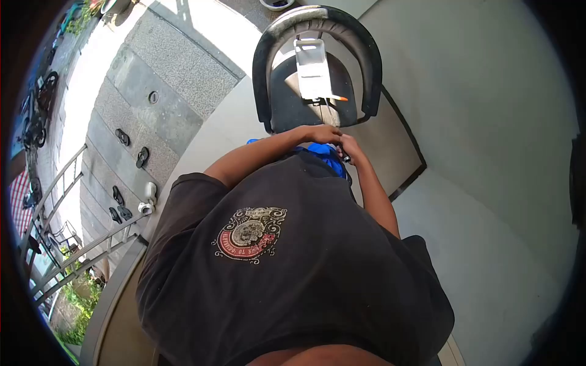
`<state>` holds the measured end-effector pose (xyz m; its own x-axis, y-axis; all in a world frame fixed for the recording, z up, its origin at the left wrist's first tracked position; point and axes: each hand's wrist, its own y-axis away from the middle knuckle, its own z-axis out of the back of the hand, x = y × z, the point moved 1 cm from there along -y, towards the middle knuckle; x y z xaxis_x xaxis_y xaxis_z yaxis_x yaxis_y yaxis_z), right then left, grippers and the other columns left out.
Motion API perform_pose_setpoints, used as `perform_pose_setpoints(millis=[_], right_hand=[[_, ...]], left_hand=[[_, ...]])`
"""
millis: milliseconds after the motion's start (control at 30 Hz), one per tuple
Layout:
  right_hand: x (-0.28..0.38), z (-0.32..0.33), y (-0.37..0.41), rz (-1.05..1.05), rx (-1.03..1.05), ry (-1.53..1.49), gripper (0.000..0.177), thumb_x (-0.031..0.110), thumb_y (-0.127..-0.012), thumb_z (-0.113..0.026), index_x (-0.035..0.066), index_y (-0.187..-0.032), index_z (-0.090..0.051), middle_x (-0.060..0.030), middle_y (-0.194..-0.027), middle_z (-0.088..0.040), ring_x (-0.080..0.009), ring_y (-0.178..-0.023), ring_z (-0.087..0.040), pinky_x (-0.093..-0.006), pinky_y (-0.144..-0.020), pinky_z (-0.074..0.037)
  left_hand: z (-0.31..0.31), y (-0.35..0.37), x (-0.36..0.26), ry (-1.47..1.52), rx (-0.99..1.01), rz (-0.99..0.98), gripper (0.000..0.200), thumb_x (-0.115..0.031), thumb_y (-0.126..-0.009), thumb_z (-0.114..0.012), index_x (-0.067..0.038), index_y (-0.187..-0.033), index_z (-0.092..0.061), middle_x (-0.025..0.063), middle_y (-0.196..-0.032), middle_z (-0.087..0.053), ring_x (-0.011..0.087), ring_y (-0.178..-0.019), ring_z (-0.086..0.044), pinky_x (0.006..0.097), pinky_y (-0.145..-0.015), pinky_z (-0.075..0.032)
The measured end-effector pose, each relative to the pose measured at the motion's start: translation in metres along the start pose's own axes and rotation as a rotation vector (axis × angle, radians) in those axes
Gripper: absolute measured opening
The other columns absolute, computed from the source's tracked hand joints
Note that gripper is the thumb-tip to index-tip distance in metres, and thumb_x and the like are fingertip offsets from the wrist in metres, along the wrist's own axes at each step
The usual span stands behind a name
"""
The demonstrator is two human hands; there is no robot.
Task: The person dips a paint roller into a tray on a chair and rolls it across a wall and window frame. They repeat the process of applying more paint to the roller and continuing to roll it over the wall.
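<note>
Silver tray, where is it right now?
Head view, top centre: the silver tray lies on the black chair, just beyond the left hand and right hand.

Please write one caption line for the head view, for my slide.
Left hand and right hand meet above a blue object, beside a black curved seat.

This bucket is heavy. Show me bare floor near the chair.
Bare: the pale floor right of the chair, past the dark mat; also the strip between chair and stone paving. Crowded: the seat, with a metal tray, left hand and right hand at its front.
</note>
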<state>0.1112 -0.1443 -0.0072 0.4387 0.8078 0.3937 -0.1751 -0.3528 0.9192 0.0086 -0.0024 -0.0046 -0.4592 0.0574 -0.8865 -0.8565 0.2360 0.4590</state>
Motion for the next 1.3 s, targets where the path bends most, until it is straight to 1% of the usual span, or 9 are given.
perform_pose_setpoints(millis=[167,333,600,833,900,967,1033,1167,1300], right_hand=[[0.032,-0.018,-0.012,0.069,0.019,0.006,0.012,0.020,-0.090,-0.055,0.008,-0.094,-0.056,-0.0023,-0.058,-0.049,-0.0120,-0.044,-0.046,-0.0288,-0.040,-0.036],[0.040,-0.023,-0.029,0.171,-0.008,0.058,0.027,0.028,-0.101,-0.039,0.007,-0.093,-0.053,-0.0026,-0.059,-0.049,-0.0121,-0.045,-0.046,-0.0297,-0.040,-0.039],[0.026,-0.012,-0.026,0.021,-0.006,-0.002,0.023,0.029,-0.099,-0.042,0.011,-0.096,-0.055,-0.0021,-0.057,-0.048,-0.0117,-0.042,-0.045,-0.0291,-0.038,-0.039],[0.002,0.003,0.008,-0.062,0.042,-0.010,0.020,0.028,-0.094,-0.053,0.012,-0.102,-0.061,-0.0016,-0.052,-0.046,-0.0110,-0.040,-0.045,-0.0280,-0.036,-0.036],[-0.004,0.008,0.020,-0.071,0.026,0.003,0.021,0.028,-0.094,-0.053,0.011,-0.106,-0.061,-0.0013,-0.052,-0.046,-0.0110,-0.040,-0.044,-0.0285,-0.037,-0.036],[-0.010,0.009,0.034,-0.082,0.010,0.037,0.022,0.027,-0.095,-0.053,0.011,-0.107,-0.061,-0.0011,-0.052,-0.046,-0.0112,-0.040,-0.044,-0.0290,-0.037,-0.036],[-0.008,0.009,0.035,-0.093,-0.001,0.071,0.023,0.027,-0.095,-0.053,0.011,-0.108,-0.061,-0.0010,-0.053,-0.046,-0.0114,-0.040,-0.044,-0.0295,-0.037,-0.036],[0.006,0.009,0.016,-0.125,0.020,0.054,0.020,0.029,-0.096,-0.051,0.012,-0.105,-0.058,-0.0008,-0.053,-0.046,-0.0113,-0.040,-0.043,-0.0290,-0.038,-0.036],[0.048,0.000,-0.020,-0.076,0.010,0.120,0.020,0.030,-0.096,-0.050,0.012,-0.104,-0.057,-0.0007,-0.056,-0.047,-0.0111,-0.041,-0.043,-0.0287,-0.039,-0.037]], left_hand=[[0.007,-0.009,0.013,-0.142,-0.361,-0.004,0.054,-0.034,-0.087,-0.051,0.006,-0.122,-0.057,0.0260,-0.116,-0.063,0.0397,-0.109,-0.060,0.0418,-0.096,-0.045],[0.035,-0.022,0.014,-0.206,-0.345,0.029,0.056,-0.033,-0.088,-0.051,0.008,-0.126,-0.054,0.0266,-0.129,-0.056,0.0368,-0.120,-0.054,0.0391,-0.104,-0.041],[0.021,-0.040,0.046,-0.188,-0.359,-0.049,0.051,-0.032,-0.086,-0.053,0.006,-0.120,-0.059,0.0261,-0.120,-0.061,0.0373,-0.113,-0.059,0.0391,-0.099,-0.044],[0.008,-0.008,0.008,-0.170,-0.192,-0.110,0.035,-0.030,-0.091,-0.049,-0.007,-0.113,-0.063,0.0238,-0.119,-0.060,0.0389,-0.109,-0.059,0.0421,-0.093,-0.046],[0.007,-0.008,-0.002,-0.286,-0.015,-0.101,0.032,-0.030,-0.094,-0.047,-0.009,-0.114,-0.063,0.0219,-0.118,-0.060,0.0382,-0.105,-0.060,0.0425,-0.090,-0.046],[-0.004,-0.021,0.014,-0.226,-0.013,-0.179,0.035,-0.032,-0.095,-0.047,-0.007,-0.112,-0.064,0.0217,-0.113,-0.063,0.0382,-0.101,-0.061,0.0423,-0.088,-0.047],[-0.008,-0.021,0.010,0.004,-0.052,-0.071,0.042,-0.037,-0.096,-0.046,-0.002,-0.110,-0.064,0.0214,-0.107,-0.066,0.0385,-0.098,-0.061,0.0420,-0.088,-0.047],[0.003,-0.014,0.008,-0.238,-0.219,-0.139,0.048,-0.040,-0.095,-0.046,0.002,-0.109,-0.064,0.0223,-0.106,-0.066,0.0377,-0.103,-0.062,0.0431,-0.091,-0.046],[0.033,-0.006,0.006,-0.382,-0.311,-0.073,0.041,-0.035,-0.096,-0.045,-0.004,-0.118,-0.060,0.0207,-0.109,-0.066,0.0379,-0.104,-0.062,0.0448,-0.091,-0.046]])
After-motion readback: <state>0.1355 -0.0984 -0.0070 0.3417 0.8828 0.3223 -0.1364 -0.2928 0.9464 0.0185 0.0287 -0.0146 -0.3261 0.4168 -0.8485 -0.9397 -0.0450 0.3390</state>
